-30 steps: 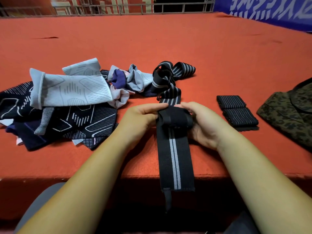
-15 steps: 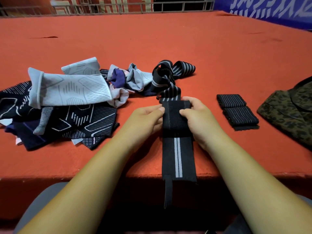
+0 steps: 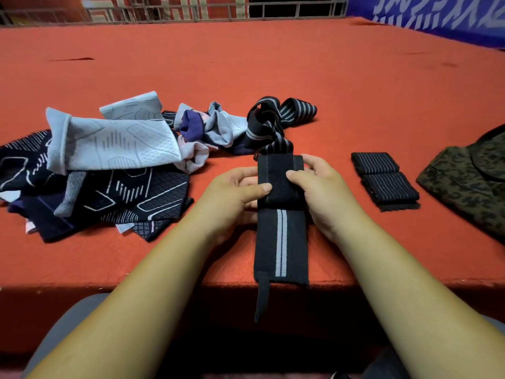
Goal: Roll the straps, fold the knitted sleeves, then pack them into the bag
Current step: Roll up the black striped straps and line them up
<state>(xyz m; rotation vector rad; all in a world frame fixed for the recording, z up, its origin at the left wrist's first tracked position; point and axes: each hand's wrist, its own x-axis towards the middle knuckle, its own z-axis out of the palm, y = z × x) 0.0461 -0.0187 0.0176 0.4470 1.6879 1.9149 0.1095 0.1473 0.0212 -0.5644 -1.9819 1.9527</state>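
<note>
A black strap with two grey stripes lies lengthwise at the table's near edge, its thin loop hanging over the edge. Its far part is a flat black roll. My left hand pinches the roll's left side, thumb on top. My right hand grips its right side. Beyond the roll lies a loose tangle of striped straps. Two rolled straps sit side by side to the right. A heap of grey and dark knitted sleeves covers the left. The camouflage bag lies at the far right.
The table has an orange-red felt top with a front edge close to my body. A railing and a blue banner stand beyond the far side.
The roll has grown and moved toward me along the strap. The flat free length hanging over the table edge has shortened, and the far end has come away from the tangle.
</note>
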